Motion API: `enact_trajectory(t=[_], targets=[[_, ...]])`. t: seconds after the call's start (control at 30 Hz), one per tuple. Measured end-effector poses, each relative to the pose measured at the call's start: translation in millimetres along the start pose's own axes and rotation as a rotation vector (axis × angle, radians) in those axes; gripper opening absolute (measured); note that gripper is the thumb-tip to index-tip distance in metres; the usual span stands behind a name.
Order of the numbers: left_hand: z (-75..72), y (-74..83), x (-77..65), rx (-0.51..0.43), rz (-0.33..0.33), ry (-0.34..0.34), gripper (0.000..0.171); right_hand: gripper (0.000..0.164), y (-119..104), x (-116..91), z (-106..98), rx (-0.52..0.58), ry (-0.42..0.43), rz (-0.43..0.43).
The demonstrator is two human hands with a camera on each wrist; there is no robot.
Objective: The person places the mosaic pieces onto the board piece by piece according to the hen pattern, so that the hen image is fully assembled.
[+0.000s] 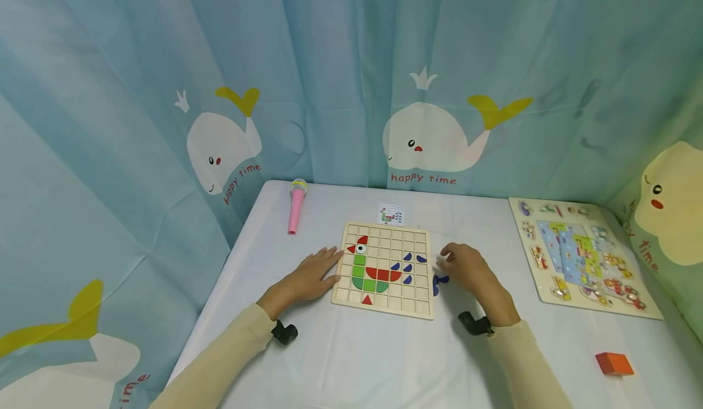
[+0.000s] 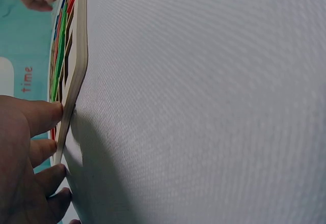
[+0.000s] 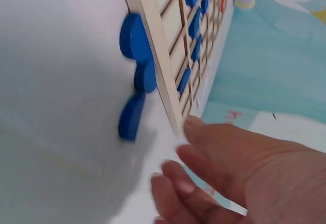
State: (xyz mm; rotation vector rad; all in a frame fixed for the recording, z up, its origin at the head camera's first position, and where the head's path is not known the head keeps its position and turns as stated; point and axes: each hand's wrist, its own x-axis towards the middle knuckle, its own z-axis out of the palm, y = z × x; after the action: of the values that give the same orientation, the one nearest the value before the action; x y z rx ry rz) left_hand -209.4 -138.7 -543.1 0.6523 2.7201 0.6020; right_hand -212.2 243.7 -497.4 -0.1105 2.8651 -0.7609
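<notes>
A wooden grid board (image 1: 406, 305) lies on the table, with red, green and blue pieces in its cells forming a bird with a round eye piece (image 1: 360, 249). My left hand (image 1: 309, 275) rests at the board's left side, fingers extended and touching its edge in the left wrist view. Off the right edge hovers my right hand (image 1: 467, 267), its fingers loosely bent with nothing visible between them. Just below those fingers, several loose blue half-round pieces (image 3: 133, 35) sit against the board's side. A small picture card (image 1: 390, 214) of a similar bird lies behind the board.
A pink toy microphone (image 1: 295, 209) lies at the back left. On the right is a large picture puzzle board (image 1: 540, 284) with knobbed pieces. An orange block (image 1: 614, 364) sits near the front right. A blue whale-print curtain (image 1: 340, 91) hangs behind the table.
</notes>
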Motion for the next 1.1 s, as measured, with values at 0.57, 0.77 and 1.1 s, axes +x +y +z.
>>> enact_trajectory(t=[0.57, 0.77, 1.1], targets=[[-0.1, 1.0, -2.0, -0.004, -0.009, 0.004, 0.066, 0.012, 17.0, -18.7, 3.7, -0.025, -0.115, -0.041], [1.9, -1.5, -0.4, 0.008, -0.022, -0.004, 0.067, 0.011, 14.9, -18.8, 8.5, -0.047, -0.093, -0.028], [-0.3, 0.1, -1.1, 0.005, -0.013, -0.012, 0.067, 0.015, 7.2, -19.8, 7.3, -0.058, -0.053, -0.002]])
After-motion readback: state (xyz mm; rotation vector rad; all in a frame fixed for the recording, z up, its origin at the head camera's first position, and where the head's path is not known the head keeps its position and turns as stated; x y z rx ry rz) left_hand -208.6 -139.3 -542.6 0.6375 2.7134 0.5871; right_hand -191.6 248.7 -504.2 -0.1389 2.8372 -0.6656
